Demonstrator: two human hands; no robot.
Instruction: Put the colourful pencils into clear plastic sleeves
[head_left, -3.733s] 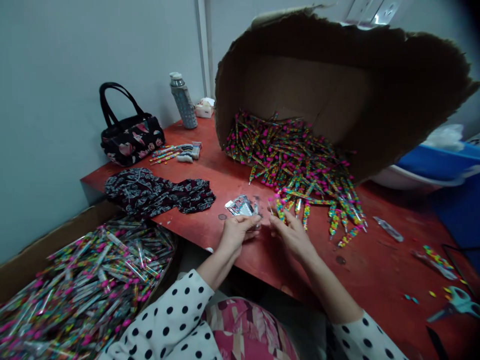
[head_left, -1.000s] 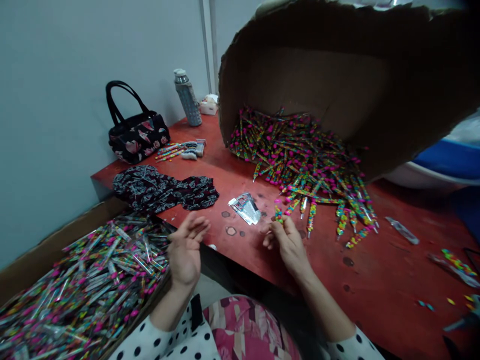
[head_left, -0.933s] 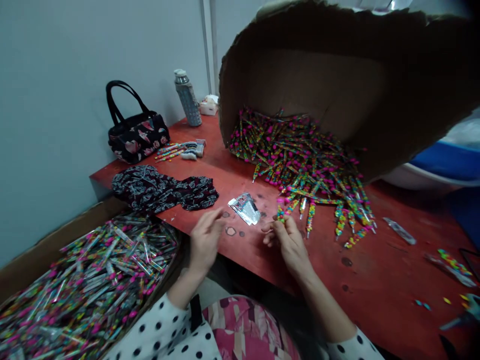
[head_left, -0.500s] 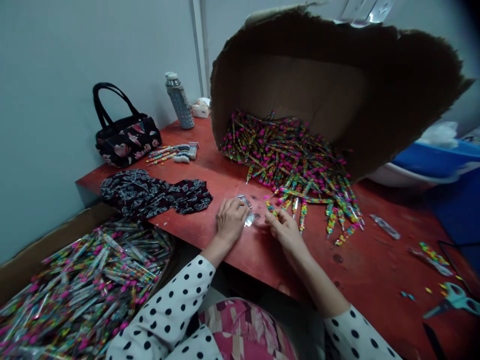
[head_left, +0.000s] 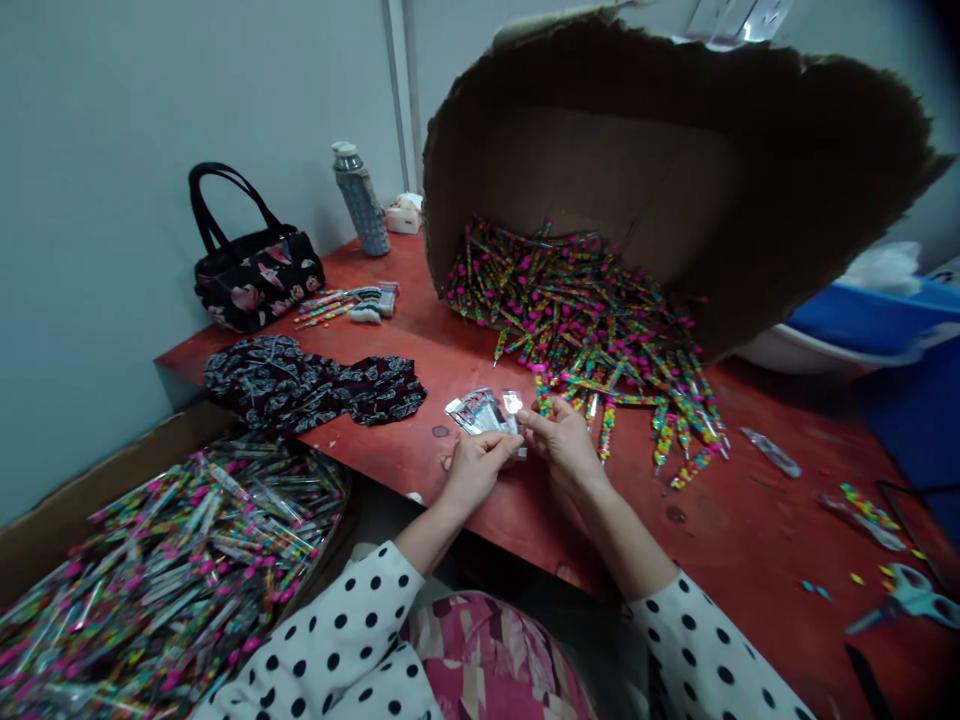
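Over the red tabletop (head_left: 750,560), the person's left hand (head_left: 480,472) has its grip pinched on the near end of a small clear sleeve (head_left: 513,402). The right hand (head_left: 564,445) pinches the far end, with a pink-tipped tube (head_left: 542,390) of bright pieces standing up from its fingers. Fingers cover much of the sleeve, so I can't quite tell whether its mouth is open. Silvery packets (head_left: 476,410) lie fanned just beyond. More tubes (head_left: 570,300) spill from a tipped cardboard box (head_left: 622,150), crowding close to the right hand. A rumpled patterned cloth (head_left: 311,385) lies to the left, a floral handbag (head_left: 259,278) and flask (head_left: 364,205) behind; scissors (head_left: 904,598) sit at far right. Below the left edge, a carton (head_left: 112,485) is heaped with wrapped tubes (head_left: 217,560).
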